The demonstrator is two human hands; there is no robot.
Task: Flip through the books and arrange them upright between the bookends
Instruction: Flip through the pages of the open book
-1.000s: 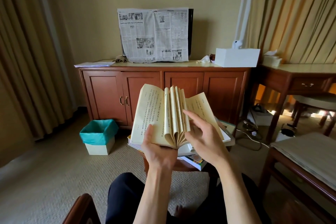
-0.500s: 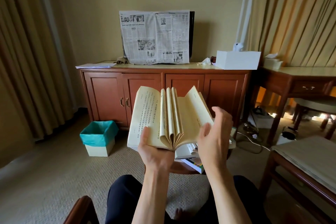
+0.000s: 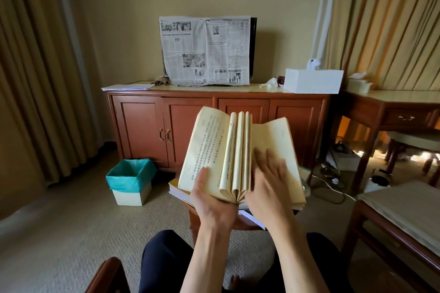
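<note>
Open book [image 3: 240, 150] with yellowed pages held up between both hands, above a stack of books [image 3: 181, 191] lying flat just beyond and below the hands. Left hand [image 3: 212, 200] cupped under the spine end, thumb pressed on the left page, gripping the book. Right hand [image 3: 269, 181] blurred, fingers straight and spread, laid flat on the right page just beside the left hand. Several leaves standing fanned upright between the two hands. Printed vertical text on the left page.

Beyond the hands, a wooden cabinet [image 3: 214, 121] with a newspaper [image 3: 206, 51] draped over a dark screen. Left of the left hand, on the carpet, a small bin with a teal liner [image 3: 129, 178]. Right of the right hand, a white box [image 3: 313, 81] on the cabinet top and a wooden desk [image 3: 392, 102] past it.
</note>
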